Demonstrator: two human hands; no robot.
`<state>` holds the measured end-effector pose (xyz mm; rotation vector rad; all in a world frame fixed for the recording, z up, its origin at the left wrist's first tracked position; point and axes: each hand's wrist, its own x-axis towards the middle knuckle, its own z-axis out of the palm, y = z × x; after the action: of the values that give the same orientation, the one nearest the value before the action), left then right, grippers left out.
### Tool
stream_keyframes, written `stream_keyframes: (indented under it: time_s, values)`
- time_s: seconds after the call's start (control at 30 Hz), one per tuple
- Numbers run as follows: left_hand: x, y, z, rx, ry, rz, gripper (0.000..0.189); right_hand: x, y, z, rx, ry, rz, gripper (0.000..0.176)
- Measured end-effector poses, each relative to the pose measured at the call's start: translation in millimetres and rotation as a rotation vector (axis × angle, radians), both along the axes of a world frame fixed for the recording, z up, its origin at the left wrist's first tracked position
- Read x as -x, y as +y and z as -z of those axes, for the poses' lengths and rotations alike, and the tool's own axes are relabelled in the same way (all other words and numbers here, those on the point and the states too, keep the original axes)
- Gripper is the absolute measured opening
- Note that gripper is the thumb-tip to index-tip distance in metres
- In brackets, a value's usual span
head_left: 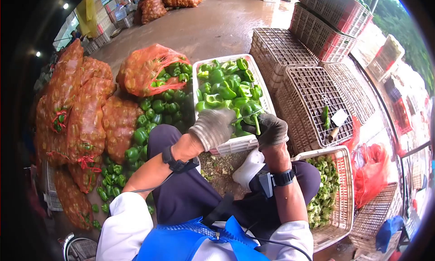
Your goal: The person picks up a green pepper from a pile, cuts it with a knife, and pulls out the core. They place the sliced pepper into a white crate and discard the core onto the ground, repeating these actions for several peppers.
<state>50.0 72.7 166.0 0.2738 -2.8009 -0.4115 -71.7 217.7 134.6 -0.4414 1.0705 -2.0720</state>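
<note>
My left hand point(213, 129), in a grey knit glove, is closed at the near part of a white crate point(268, 95) filled with green pepper pieces; what its fingers hold is too small to make out. Beside it, my right hand point(270, 129), in a darker glove, has its fingers wrapped round a green pepper point(250, 110) whose stem points down toward me. The pepper sits just above the pieces in the crate. Whole green peppers point(141, 135) lie on the floor to the left, spilling from an orange mesh sack point(144, 71).
Full mesh sacks point(86, 109) stand at the left. Upturned crates point(312, 91) at the right bear a knife-like tool point(334, 133) and a long pepper. A crate point(346, 188) of green scraps sits by my right knee, beside a red bag point(371, 170).
</note>
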Motion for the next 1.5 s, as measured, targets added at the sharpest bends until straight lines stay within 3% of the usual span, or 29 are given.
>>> stream_keyframes:
  time_s: [0.1, 0.2, 0.27, 0.33, 0.4, 0.47, 0.5, 0.57, 0.63, 0.73, 0.77, 0.8, 0.87, 0.93, 0.97, 1.07, 1.23, 1.47, 1.5]
  values:
    - [4, -1, 11, 0.051, -0.118, -0.087, 0.018, -4, -5, 1, -0.033, 0.045, 0.01, 0.024]
    - [9, 0, 11, 0.036, -0.182, -0.095, 0.017, 3, -16, 26, -0.035, -0.063, -0.02, 0.031]
    - [17, -1, 9, 0.015, -0.25, -0.15, 0.018, 1, -19, 30, -0.181, 0.249, 0.087, 0.018]
    - [22, -1, 7, 0.058, -0.268, -0.083, 0.021, 2, -21, 29, -0.121, 0.036, 0.128, 0.014]
    - [30, -2, 12, 0.134, -0.278, 0.027, 0.025, 10, -14, 35, -0.34, 0.406, 0.22, 0.006]
    - [41, -4, 38, 0.081, -0.159, -0.047, 0.023, 26, -5, 37, -0.538, 1.497, 0.25, 0.018]
    - [51, -7, 55, 0.022, -0.145, -0.077, 0.02, 33, -5, 42, -0.568, 1.574, 0.26, 0.029]
    - [52, 0, 35, 0.048, -0.204, -0.137, 0.017, 37, -11, 53, -0.464, 0.94, 0.269, 0.048]
    - [67, -15, 77, -0.133, -0.079, -0.044, 0.02, 28, -14, 54, -0.316, 0.241, 0.196, 0.056]
    - [65, -20, 57, -0.161, -0.129, -0.002, 0.021, 26, -16, 46, -0.155, 0.107, 0.096, 0.063]
    - [67, -25, 65, -0.137, -0.017, 0.039, 0.02, 26, -18, 36, -0.094, 0.055, 0.037, 0.065]
    - [73, -28, 72, -0.12, -0.055, 0.038, 0.021, 23, -17, 25, -0.008, -0.164, -0.052, 0.066]
    - [72, -21, 66, -0.196, -0.035, 0.02, 0.021, 25, -20, 34, -0.076, -0.135, 0.063, 0.066]
    - [70, -23, 70, 0.006, -0.093, 0.124, 0.025, 25, -21, 39, -0.17, -0.067, 0.121, 0.066]
    - [80, -22, 66, -0.073, -0.309, 0.061, 0.028, 28, -24, 43, -0.097, -0.139, 0.108, 0.063]
    - [77, -25, 65, -0.066, -0.217, 0.075, 0.024, 31, -25, 54, -0.192, -0.053, 0.194, 0.062]
    - [92, -28, 88, -0.097, -0.448, 0.05, 0.022, 31, -28, 56, -0.294, -0.009, 0.215, 0.059]
    - [60, -25, 87, -0.102, -0.09, 0.034, 0.022, 31, -26, 65, -0.395, 0.393, 0.162, 0.058]
    - [65, -28, 93, -0.116, -0.158, 0.04, 0.021, 30, -26, 65, -0.365, 0.308, 0.156, 0.058]
